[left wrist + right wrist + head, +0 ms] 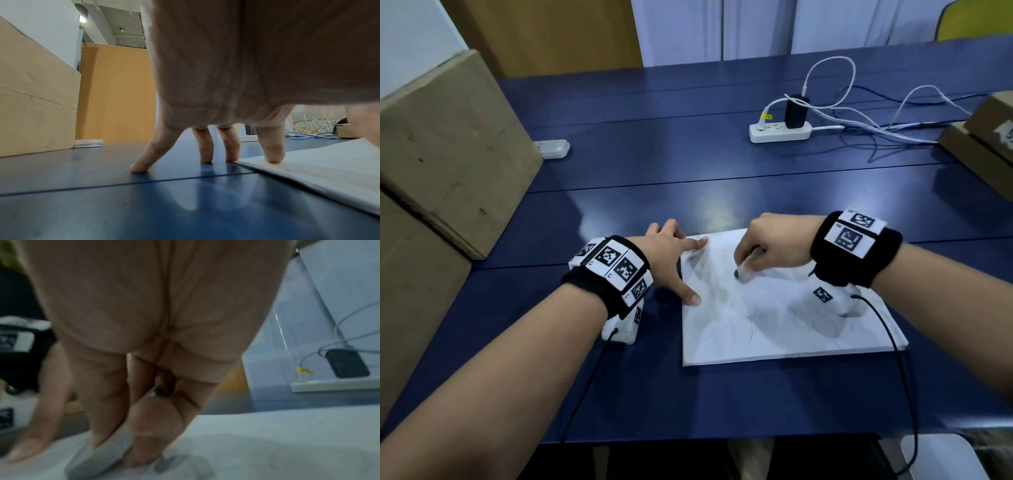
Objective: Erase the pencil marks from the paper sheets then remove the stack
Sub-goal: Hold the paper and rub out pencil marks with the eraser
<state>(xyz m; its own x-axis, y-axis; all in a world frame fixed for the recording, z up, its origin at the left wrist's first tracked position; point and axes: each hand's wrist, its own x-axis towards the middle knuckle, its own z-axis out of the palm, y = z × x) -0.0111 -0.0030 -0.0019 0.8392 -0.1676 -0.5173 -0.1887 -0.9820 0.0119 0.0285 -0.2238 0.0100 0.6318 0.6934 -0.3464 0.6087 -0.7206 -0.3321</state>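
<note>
- My right hand (774, 246) has its fingers curled round the eraser (742, 272), tip pressed on the top sheet of the paper stack (774, 342), which lies near the tabletop's (688, 171) front edge.
- My left hand (671, 260) is spread flat, index finger and thumb pinning the stack's left edge, other fingers on the tabletop.
- Faint pencil marks (739, 329) remain; I judge erasing unfinished, and the stack is not yet removed.

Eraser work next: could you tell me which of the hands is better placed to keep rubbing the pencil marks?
Right. The right hand pinches the eraser against the paper; the left hand merely presses its edge.
</note>
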